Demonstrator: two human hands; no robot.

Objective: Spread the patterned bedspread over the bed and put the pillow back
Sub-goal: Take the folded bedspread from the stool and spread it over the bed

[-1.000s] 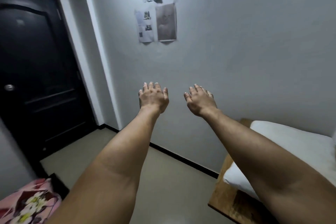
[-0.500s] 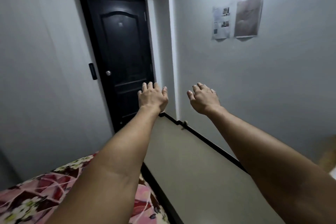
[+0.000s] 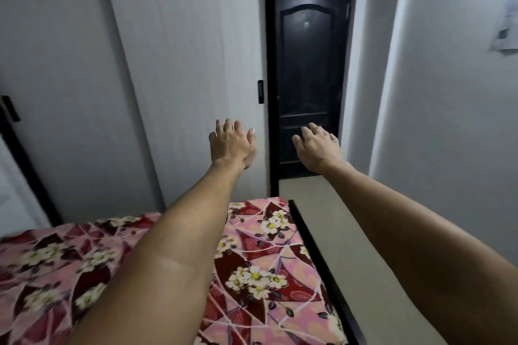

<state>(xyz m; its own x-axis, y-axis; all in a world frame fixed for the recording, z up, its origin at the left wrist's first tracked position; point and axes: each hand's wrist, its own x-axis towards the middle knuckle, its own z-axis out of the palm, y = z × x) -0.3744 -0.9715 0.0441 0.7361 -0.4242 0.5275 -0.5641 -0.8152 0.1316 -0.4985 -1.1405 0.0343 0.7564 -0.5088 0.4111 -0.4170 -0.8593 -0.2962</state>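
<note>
Extending forward, the left fingers [image 3: 228, 127] were straight and slightly parted, with the thumb set off to the right; they gripped nothing. The right fingers [image 3: 315, 130] were likewise straight and lightly spread, also holding nothing. Hands counted: two. The left hand [image 3: 231, 145] and right hand [image 3: 318, 148] were both back-up, side by side and apart, in the air, touching no surface. Two bare forearms ran from the near edge of the view out to them.

Under the left forearm lay the patterned bedspread [image 3: 260, 255], one piece, pink and dark red with white-and-yellow flowers. It covered the near-left surface up to the black bed edge [image 3: 322, 260], which ran along its right side. Both hands were beyond the cloth's far end and well apart from it.

Right of the bed edge was pale floor [image 3: 350, 246], under the right forearm.

Behind the left hand was a wardrobe with white sliding panels [image 3: 182, 64]; two panels could be counted plainly. Black handles counted: two, one at the right margin of the centre panel [image 3: 260, 91], one at far left [image 3: 9, 108].

Behind the right hand was one dark door [image 3: 308, 78], closed, at the far end. On the right was a grey wall [image 3: 448, 120] with one paper sheet [image 3: 507, 28] at the frame edge; its print was too blurred to read.
</note>
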